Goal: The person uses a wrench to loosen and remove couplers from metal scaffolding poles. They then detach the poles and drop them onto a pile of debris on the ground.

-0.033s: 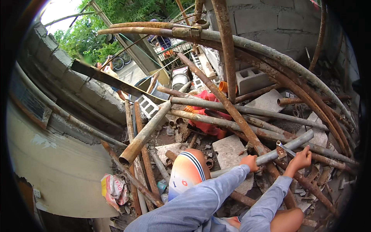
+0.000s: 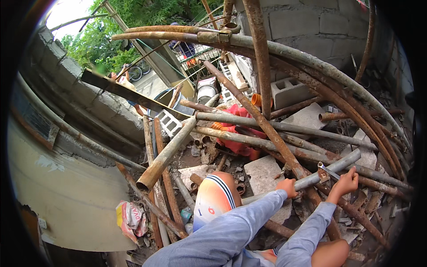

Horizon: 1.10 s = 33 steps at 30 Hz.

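My left hand point(image 2: 288, 188) is closed round a grey metal pipe point(image 2: 340, 165) that slants up to the right in front of me. In my right hand point(image 2: 348, 183), fingers wrapped, is a silver wrench point(image 2: 330, 171). Its ring end sits at a rusty clamp point(image 2: 324, 176), beside the grey pipe. Just left of the clamp, a long rusty pipe point(image 2: 275, 141) crosses the grey one. My fingers hide part of the wrench handle.
Several rusty pipes lie crossed around me, and curved pipes point(image 2: 338, 89) arch overhead. A red plastic bag point(image 2: 233, 142), a hollow concrete block point(image 2: 290, 91) and broken slabs point(image 2: 265, 174) lie ahead. A crumpled sack point(image 2: 132, 218) lies left. A person point(image 2: 126, 80) is beyond the wall.
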Motion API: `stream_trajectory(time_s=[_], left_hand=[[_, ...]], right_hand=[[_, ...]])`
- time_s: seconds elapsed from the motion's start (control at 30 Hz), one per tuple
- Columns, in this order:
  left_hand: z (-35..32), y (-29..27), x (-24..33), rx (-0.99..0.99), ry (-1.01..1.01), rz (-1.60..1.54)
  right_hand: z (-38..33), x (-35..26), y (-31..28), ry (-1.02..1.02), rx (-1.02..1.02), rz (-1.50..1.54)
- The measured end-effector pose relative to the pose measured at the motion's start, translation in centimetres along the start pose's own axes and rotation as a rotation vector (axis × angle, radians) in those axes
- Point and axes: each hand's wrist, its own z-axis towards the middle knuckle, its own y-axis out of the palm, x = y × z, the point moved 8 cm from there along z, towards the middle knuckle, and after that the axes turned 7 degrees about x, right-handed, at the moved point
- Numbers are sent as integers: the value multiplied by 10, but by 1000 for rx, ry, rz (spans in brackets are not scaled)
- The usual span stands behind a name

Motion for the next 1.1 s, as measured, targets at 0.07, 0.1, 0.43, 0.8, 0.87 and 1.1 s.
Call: stream_trajectory(time_s=[0.07,0.1,0.43,0.8,0.87,1.1], left_hand=[[0,-1,-1,7,3,-31],[1,-2,0,11,5,-45],[18,-12,13,-16,13,-90],[17,-15,16,15,51,-42],[16,-13,11,48,67,-48],[-44,-11,-92,194,21,25]], right_hand=[[-2,-7,8,-101,-28,-25],[0,-6,12,-111,-29,-36],[19,0,30,-63,18,-32],[31,7,34,-139,42,-147],[26,1,45,-299,47,-237],[11,-19,51,-342,104,-171]])
